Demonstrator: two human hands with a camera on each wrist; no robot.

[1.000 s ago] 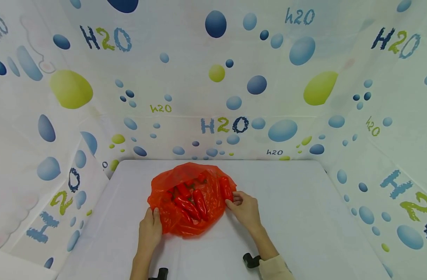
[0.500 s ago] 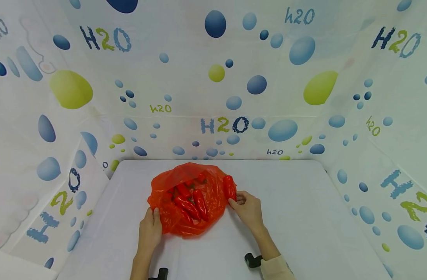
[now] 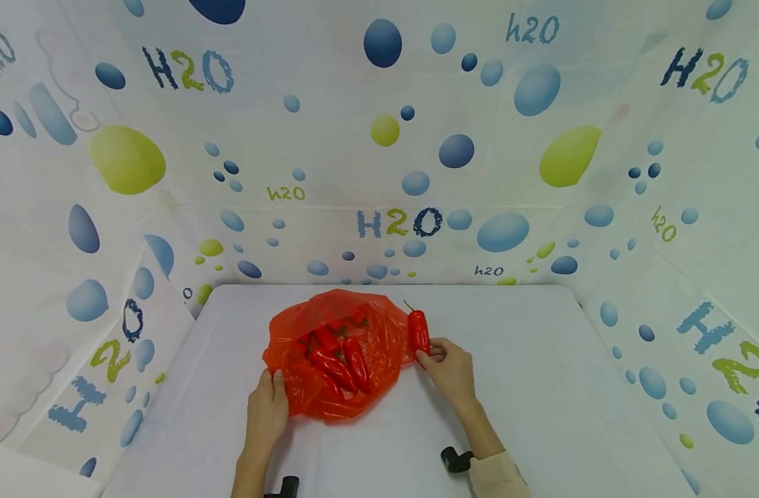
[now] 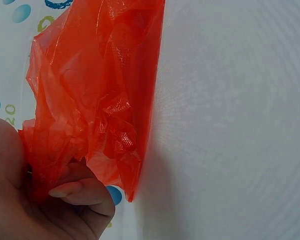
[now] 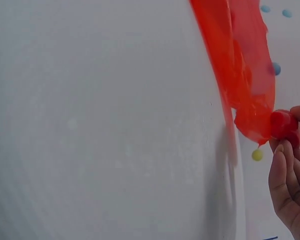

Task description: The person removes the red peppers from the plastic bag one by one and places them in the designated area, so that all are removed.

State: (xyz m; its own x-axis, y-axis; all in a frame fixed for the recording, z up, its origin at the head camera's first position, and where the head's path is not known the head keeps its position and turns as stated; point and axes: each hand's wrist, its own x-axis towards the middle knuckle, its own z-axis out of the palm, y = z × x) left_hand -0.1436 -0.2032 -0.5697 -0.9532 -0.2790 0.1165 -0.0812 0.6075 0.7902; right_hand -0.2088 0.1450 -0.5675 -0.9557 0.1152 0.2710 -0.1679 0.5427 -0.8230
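Glossy bright red all over my long, smooth pepper (image 3: 419, 330), and my crinkled, see-through plastic bag (image 3: 292, 325) is orange-red! Beige on my fabric sleeve (image 3: 498, 474), plain white on the flat surface (image 3: 541, 387), and white backdrop sheeting (image 3: 336, 142) dotted with blue and lime ovals, plus navy-lime-pale-blue H2O lettering (image 3: 399, 223)!

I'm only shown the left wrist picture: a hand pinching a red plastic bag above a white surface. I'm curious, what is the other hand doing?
Observer: The head view shows the right hand holding a red pepper by its lower end, to the right of the bag.

Visitor: Oh! And is there anything inside the bag?

Observer: Yes, several more red peppers are lying in it.

Visitor: Does the one in the hand have its stalk?

Observer: Yes, a thin stalk sticks out from its far end.
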